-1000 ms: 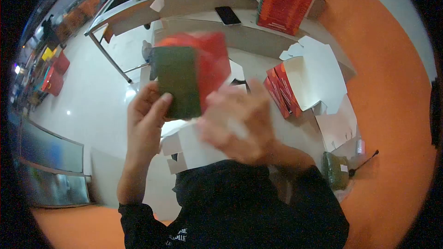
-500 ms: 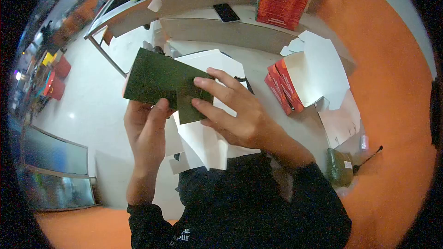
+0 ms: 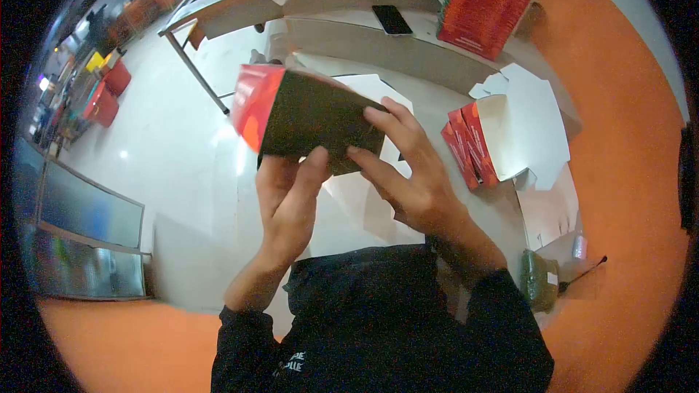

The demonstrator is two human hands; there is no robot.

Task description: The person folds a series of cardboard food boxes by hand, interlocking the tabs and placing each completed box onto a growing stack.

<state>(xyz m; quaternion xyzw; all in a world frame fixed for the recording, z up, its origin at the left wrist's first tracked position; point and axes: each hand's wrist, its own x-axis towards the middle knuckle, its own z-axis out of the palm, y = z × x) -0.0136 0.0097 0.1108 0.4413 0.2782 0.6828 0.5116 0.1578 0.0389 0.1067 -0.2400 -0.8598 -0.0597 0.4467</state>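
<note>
Both hands hold a small carton (image 3: 320,116) up in front of me. Its dark green face is turned to the camera, and a shiny red side shows at the left. My left hand (image 3: 285,200) grips it from below, thumb on the lower edge of the green face and its other fingers mostly hidden behind. My right hand (image 3: 422,178) holds the right end, fingertips pressed on the green face and thumb near the lower edge. White cardboard (image 3: 364,211) lies beneath the hands, partly covered by them.
To the right, an open white box (image 3: 528,127) stands beside red cartons (image 3: 466,147). A tall stack of red cartons (image 3: 488,7) and a black phone (image 3: 392,20) are on the ledge ahead. A green-filled bag (image 3: 539,280) lies at lower right. A metal table leg (image 3: 193,69) stands at left.
The carton has turned so its red left side now shows. The small green flap under my right fingers no longer stands out clearly. The camera view has swung left.
</note>
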